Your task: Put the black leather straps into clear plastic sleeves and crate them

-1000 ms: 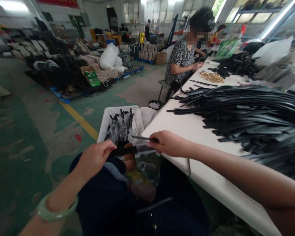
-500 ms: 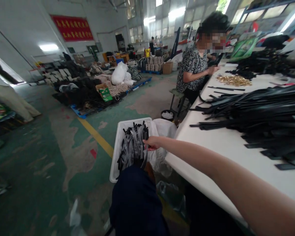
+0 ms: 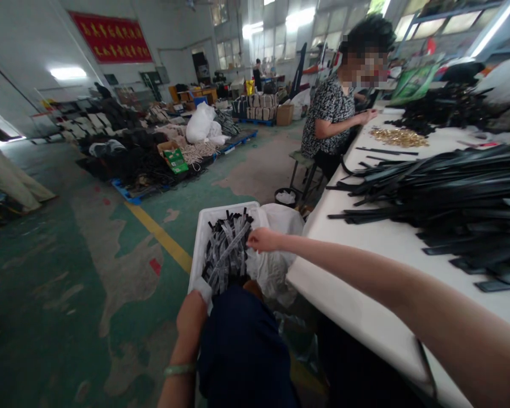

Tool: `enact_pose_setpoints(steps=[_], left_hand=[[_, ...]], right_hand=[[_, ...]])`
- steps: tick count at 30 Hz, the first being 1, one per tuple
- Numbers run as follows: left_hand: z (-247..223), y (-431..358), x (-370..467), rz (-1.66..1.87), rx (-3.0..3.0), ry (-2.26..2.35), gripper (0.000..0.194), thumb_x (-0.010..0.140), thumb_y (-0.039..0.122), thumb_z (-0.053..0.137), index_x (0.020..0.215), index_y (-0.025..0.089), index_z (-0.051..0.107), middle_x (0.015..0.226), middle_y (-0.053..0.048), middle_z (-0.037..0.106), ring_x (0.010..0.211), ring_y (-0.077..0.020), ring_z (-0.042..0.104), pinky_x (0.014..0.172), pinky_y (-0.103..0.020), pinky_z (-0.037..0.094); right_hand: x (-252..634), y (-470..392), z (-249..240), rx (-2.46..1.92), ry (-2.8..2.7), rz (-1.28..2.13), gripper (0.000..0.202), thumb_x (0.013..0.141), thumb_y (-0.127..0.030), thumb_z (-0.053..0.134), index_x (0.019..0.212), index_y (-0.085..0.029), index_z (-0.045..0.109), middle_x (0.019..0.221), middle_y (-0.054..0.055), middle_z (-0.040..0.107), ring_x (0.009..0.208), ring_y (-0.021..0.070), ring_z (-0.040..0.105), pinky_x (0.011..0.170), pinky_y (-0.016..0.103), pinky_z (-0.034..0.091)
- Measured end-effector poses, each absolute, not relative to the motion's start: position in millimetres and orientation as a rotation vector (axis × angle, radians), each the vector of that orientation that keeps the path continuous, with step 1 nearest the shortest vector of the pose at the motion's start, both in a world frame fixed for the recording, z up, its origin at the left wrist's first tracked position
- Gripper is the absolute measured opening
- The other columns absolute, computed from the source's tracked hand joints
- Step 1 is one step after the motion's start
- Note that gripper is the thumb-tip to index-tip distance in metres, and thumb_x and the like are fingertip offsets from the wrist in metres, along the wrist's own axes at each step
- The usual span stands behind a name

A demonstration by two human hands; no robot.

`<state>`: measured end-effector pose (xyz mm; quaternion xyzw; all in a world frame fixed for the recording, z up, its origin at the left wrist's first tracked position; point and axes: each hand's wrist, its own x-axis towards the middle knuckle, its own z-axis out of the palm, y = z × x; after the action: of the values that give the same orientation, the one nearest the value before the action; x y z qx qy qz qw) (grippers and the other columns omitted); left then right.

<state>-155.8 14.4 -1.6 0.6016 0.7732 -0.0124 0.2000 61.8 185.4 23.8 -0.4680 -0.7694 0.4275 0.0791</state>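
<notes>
A white plastic tub (image 3: 198, 243) full of black and clear-looking strips (image 3: 227, 249) stands low, in front of my knee. At its right side is my right hand (image 3: 262, 240), fingers curled together against the edge of the strips; whatever they pinch is too small to make out. My left hand (image 3: 192, 309), with a green bangle (image 3: 179, 369) on the wrist, is at the tub's near left corner. Something whitish (image 3: 203, 290) covers its fingers, so their grip is hidden.
A white table (image 3: 340, 266) on the right bears a pile of black strips (image 3: 459, 198) and gold-coloured pieces (image 3: 399, 137). A co-worker (image 3: 329, 113) sits on a stool beyond. White plastic bags (image 3: 276, 266) lie between tub and table. Loaded pallets (image 3: 131, 195) stand at the back left.
My left hand has come into view at the tub's near left corner. My right hand stays at the tub's right side, and the strips under it have shifted. The view has turned slightly right.
</notes>
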Motion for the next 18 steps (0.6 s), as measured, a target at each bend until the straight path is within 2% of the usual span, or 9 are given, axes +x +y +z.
enact_pose_setpoints(steps=[2,5,8,10,11,12,14,16,18], left_hand=[[21,11,-140,-0.046,1.679,2.294,0.03,0.091,0.02,0.036,0.095,0.015,0.065,0.096,-0.022,0.069,0.084,-0.0295,0.068,0.065,-0.034,0.045],[71,-1,-91,0.019,1.982,2.344,0.039,0.095,0.023,0.026,0.098,0.013,0.063,0.098,-0.021,0.067,0.089,-0.0327,0.066,0.07,-0.038,0.045],[118,-13,-28,0.068,2.403,1.842,0.032,0.093,0.02,0.033,0.099,0.016,0.064,0.097,-0.016,0.067,0.091,-0.0288,0.064,0.073,-0.036,0.045],[139,-21,5,0.01,2.471,1.4,0.028,0.091,0.017,0.039,0.098,0.018,0.066,0.09,-0.012,0.069,0.082,-0.0251,0.065,0.071,-0.034,0.045],[146,-24,17,-0.03,2.466,1.24,0.027,0.091,0.018,0.041,0.095,0.018,0.067,0.086,-0.011,0.07,0.078,-0.0241,0.065,0.07,-0.033,0.044],[149,-26,27,-0.05,2.452,1.133,0.026,0.091,0.021,0.042,0.09,0.018,0.068,0.083,-0.01,0.07,0.076,-0.0237,0.064,0.069,-0.033,0.044],[149,-26,39,0.023,2.395,1.056,0.029,0.092,0.027,0.042,0.079,0.018,0.067,0.078,-0.009,0.069,0.074,-0.0227,0.063,0.069,-0.033,0.043],[141,-22,49,0.324,2.237,1.115,0.035,0.094,0.033,0.04,0.077,0.017,0.065,0.075,-0.007,0.068,0.073,-0.0205,0.061,0.069,-0.031,0.044],[127,-19,60,0.671,1.946,1.171,0.041,0.096,0.04,0.037,0.084,0.016,0.067,0.077,-0.007,0.068,0.073,-0.0187,0.061,0.068,-0.029,0.045]], right_hand=[[86,134,24,-1.257,-2.422,1.271,0.01,0.078,-0.02,0.071,0.087,-0.014,0.072,0.079,0.005,0.072,0.082,0.0199,0.067,0.079,0.026,0.049],[121,64,43,-0.962,-2.395,1.285,0.042,0.083,-0.027,0.066,0.124,-0.019,0.06,0.105,0.008,0.072,0.088,0.0188,0.067,0.077,0.027,0.051],[157,14,76,-0.83,-2.086,1.22,0.075,0.085,-0.033,0.063,0.149,-0.021,0.028,0.123,0.013,0.063,0.082,0.0167,0.067,0.07,0.027,0.054],[182,-11,91,-0.871,-1.919,1.164,0.088,0.079,-0.034,0.07,0.152,-0.024,0.022,0.128,0.013,0.06,0.073,0.0143,0.064,0.068,0.028,0.053],[195,-23,94,-0.907,-1.869,1.17,0.084,0.077,-0.035,0.073,0.149,-0.025,0.03,0.125,0.012,0.062,0.068,0.0133,0.062,0.065,0.027,0.053],[207,-36,93,-0.97,-1.825,1.191,0.07,0.078,-0.035,0.072,0.14,-0.023,0.045,0.117,0.011,0.066,0.063,0.0126,0.06,0.061,0.026,0.051],[227,-63,81,-1.178,-1.75,1.209,0.029,0.084,-0.036,0.065,0.107,-0.018,0.069,0.089,0.007,0.072,0.059,0.0133,0.059,0.053,0.023,0.046],[242,-92,60,-1.384,-1.789,1.192,0.024,0.088,-0.032,0.057,0.081,-0.016,0.072,0.069,0.005,0.069,0.058,0.0152,0.06,0.052,0.023,0.044],[255,-116,42,-1.449,-1.98,1.22,0.016,0.083,-0.031,0.064,0.084,-0.018,0.073,0.076,0.006,0.072,0.066,0.0186,0.064,0.058,0.025,0.046]])
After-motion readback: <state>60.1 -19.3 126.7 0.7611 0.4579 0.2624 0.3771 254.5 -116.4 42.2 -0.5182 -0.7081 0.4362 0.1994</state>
